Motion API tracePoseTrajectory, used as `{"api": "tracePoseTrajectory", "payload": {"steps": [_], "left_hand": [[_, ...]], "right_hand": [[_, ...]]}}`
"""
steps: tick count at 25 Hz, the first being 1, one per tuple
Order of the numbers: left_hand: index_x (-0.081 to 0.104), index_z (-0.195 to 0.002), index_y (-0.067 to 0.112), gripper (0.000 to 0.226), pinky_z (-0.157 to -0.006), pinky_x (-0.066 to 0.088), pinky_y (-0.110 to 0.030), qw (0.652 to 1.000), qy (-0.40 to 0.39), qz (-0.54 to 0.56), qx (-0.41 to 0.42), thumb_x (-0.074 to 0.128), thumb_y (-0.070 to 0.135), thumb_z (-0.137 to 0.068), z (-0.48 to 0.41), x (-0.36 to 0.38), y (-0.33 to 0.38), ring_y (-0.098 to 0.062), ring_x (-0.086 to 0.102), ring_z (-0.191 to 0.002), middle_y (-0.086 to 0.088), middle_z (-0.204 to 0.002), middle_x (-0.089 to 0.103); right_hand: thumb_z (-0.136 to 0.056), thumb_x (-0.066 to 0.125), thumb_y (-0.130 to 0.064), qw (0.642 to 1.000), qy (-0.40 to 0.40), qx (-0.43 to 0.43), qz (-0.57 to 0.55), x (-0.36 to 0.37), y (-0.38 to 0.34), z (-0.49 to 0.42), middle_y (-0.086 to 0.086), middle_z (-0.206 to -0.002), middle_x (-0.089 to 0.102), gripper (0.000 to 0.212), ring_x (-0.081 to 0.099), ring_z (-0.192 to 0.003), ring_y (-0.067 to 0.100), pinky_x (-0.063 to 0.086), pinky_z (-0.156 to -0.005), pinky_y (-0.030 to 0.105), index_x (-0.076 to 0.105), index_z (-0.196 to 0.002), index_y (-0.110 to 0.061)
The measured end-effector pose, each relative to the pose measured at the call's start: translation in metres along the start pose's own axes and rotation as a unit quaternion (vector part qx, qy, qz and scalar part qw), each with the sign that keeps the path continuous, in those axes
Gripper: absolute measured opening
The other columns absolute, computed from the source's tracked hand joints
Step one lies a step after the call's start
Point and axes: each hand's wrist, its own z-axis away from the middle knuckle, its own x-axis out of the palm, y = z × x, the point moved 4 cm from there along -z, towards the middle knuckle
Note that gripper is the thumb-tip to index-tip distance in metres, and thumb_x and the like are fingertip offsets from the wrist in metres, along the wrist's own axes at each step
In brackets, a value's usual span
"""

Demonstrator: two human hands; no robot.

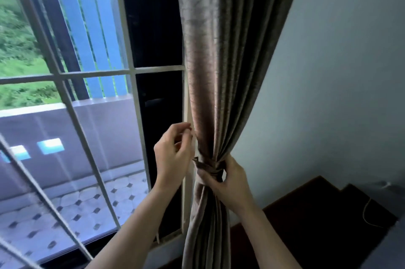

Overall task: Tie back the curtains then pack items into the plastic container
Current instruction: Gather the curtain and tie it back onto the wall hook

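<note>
Gripping hand: right hand (228, 183), fingers curled round the tieback (208, 169) from the right, thumb laid across the front of the bunched cloth.
Left hand: left hand (173, 154), raised just left of the curtain and slightly above the knot; fingers curled, tips close together beside a pale strip at the curtain's edge; cannot tell whether pinching that strip or holding nothing.
Curtain: grey-brown curtain (219, 71), hanging at the right side of the window, drawn into a narrow waist at hand height, folds fanning wider above and falling straight below.
Tieback: same cloth as the curtain, wrapped round the waist, knotted at the left front, a short end poking out toward the left hand.
Window frame: white window frame (131, 70) with crossing bars, left of the curtain and just beside its edge.
Outside: tiled balcony floor (87, 203) with dark diamond insets, low grey parapet (98, 132) beyond it, blurred greenery at far left.
Wall: pale wall (339, 71), right of the curtain.
Lower right: dark wooden furniture (317, 214) against the wall, thin cable (365, 209) lying on it.
</note>
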Motion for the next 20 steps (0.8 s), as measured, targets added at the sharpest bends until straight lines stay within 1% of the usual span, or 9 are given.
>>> {"api": "tracePoseTrajectory", "payload": {"steps": [2,3,5,8,10,13,15,18,20], "left_hand": [[0.065,-0.095,0.014,0.019,-0.073,0.055,-0.03,0.998,0.016,0.037,0.038,0.053,0.027,-0.09,0.005,-0.008,0.019,-0.014,0.067,-0.079,-0.002,-0.086,0.068],[0.065,-0.094,0.013,0.025,-0.073,0.055,-0.03,0.997,0.016,0.047,0.051,0.051,0.034,-0.089,0.004,-0.011,0.028,-0.014,0.066,-0.081,-0.004,-0.087,0.067],[0.064,-0.094,0.012,0.031,-0.073,0.054,-0.025,0.996,-0.007,0.055,0.071,0.052,0.04,-0.087,-0.006,-0.017,0.045,-0.012,0.065,-0.082,-0.006,-0.09,0.067],[0.064,-0.101,0.015,0.024,-0.074,0.055,-0.021,0.992,-0.099,0.017,0.08,0.065,0.032,-0.085,-0.02,-0.014,0.077,-0.006,0.066,-0.078,0.004,-0.085,0.068],[0.062,-0.106,0.015,0.026,-0.07,0.052,-0.012,0.987,-0.115,-0.061,0.095,0.069,0.026,-0.084,-0.025,-0.011,0.094,0.002,0.065,-0.071,0.014,-0.081,0.065],[0.057,-0.099,0.017,0.018,-0.057,0.044,-0.003,0.983,-0.089,-0.128,0.101,0.067,0.019,-0.084,-0.023,-0.013,0.105,0.005,0.062,-0.061,0.016,-0.072,0.06],[0.05,-0.102,0.017,0.021,-0.052,0.043,-0.009,0.981,-0.048,-0.141,0.123,0.062,0.014,-0.085,-0.019,-0.019,0.104,-0.005,0.063,-0.06,0.008,-0.073,0.062],[0.034,-0.112,0.021,0.036,-0.054,0.048,-0.028,0.974,-0.025,-0.104,0.198,0.054,0.003,-0.088,-0.013,-0.023,0.098,-0.023,0.063,-0.059,-0.007,-0.088,0.064],[0.042,-0.105,0.017,0.025,-0.056,0.046,-0.029,0.968,0.012,-0.13,0.213,0.051,0.002,-0.088,-0.011,-0.021,0.095,-0.024,0.061,-0.062,-0.007,-0.088,0.061]], "right_hand": [[-0.082,0.058,-0.046,0.998,-0.047,-0.038,-0.026,0.0,-0.017,-0.006,-0.019,-0.102,0.063,0.027,0.059,-0.096,-0.003,0.044,-0.078,0.01,0.054,-0.108,-0.042],[-0.089,0.05,-0.044,0.996,-0.044,-0.058,-0.044,-0.004,-0.028,-0.01,-0.018,-0.098,0.063,0.016,0.061,-0.091,-0.001,0.044,-0.076,0.014,0.055,-0.104,-0.043],[-0.097,0.042,-0.035,0.992,0.011,-0.096,-0.082,-0.022,-0.05,-0.024,-0.02,-0.093,0.065,0.018,0.062,-0.086,-0.001,0.046,-0.073,0.017,0.057,-0.102,-0.043],[-0.094,0.054,-0.012,0.976,0.104,-0.125,-0.143,-0.054,-0.084,-0.051,-0.008,-0.11,0.065,0.026,0.061,-0.101,-0.001,0.05,-0.079,0.014,0.058,-0.117,-0.024],[-0.091,0.057,-0.007,0.972,0.114,-0.13,-0.159,-0.064,-0.107,-0.063,-0.007,-0.109,0.064,0.027,0.061,-0.1,0.0,0.05,-0.078,0.013,0.058,-0.116,-0.015],[-0.09,0.059,-0.01,0.977,0.065,-0.144,-0.142,-0.059,-0.122,-0.067,-0.012,-0.1,0.065,0.019,0.063,-0.095,0.002,0.052,-0.08,0.019,0.061,-0.109,-0.014],[-0.092,0.057,-0.018,0.976,0.034,-0.143,-0.161,-0.053,-0.119,-0.067,-0.007,-0.101,0.067,0.016,0.065,-0.095,0.008,0.055,-0.085,0.031,0.062,-0.107,-0.017],[-0.09,0.053,-0.035,0.968,0.043,-0.11,-0.22,-0.056,-0.112,-0.076,-0.001,-0.12,0.058,0.021,0.06,-0.111,0.014,0.05,-0.097,0.041,0.061,-0.108,-0.029],[-0.083,0.059,-0.04,0.976,0.038,-0.093,-0.192,-0.061,-0.115,-0.086,0.002,-0.136,0.044,0.031,0.048,-0.125,0.015,0.042,-0.105,0.036,0.06,-0.111,-0.029]]}}
